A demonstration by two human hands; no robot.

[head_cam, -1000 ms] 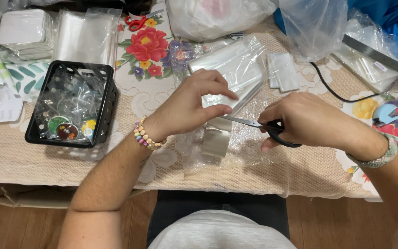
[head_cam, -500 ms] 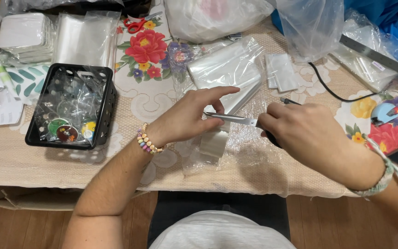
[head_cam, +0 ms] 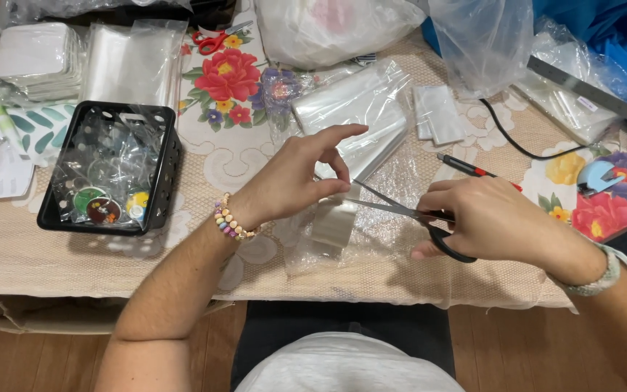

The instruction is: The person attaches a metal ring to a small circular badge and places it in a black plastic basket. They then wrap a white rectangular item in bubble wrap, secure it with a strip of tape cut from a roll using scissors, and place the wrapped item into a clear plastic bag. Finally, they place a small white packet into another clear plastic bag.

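My right hand (head_cam: 491,221) grips black-handled scissors (head_cam: 408,214) with the blades spread apart, pointing left. Their tips reach a small clear plastic bag (head_cam: 332,225) that my left hand (head_cam: 295,178) pinches at its top edge between thumb and fingers, the forefinger stretched out above. The bag hangs down over a sheet of crinkled clear plastic (head_cam: 371,243) lying on the lace tablecloth. A beaded bracelet sits on my left wrist and a woven band on my right.
A black crate (head_cam: 165,170) of bagged round badges stands at the left. Stacks of clear bags (head_cam: 361,120) lie behind my hands. Red-handled scissors (head_cam: 215,40), a red pen (head_cam: 466,167), a black cable (head_cam: 517,141), big plastic sacks and a metal ruler (head_cam: 593,94) crowd the back and right.
The scissor blades have spread apart at the small bag. My left forefinger has lifted and stretched out, while the right hand shifted slightly with the scissors.
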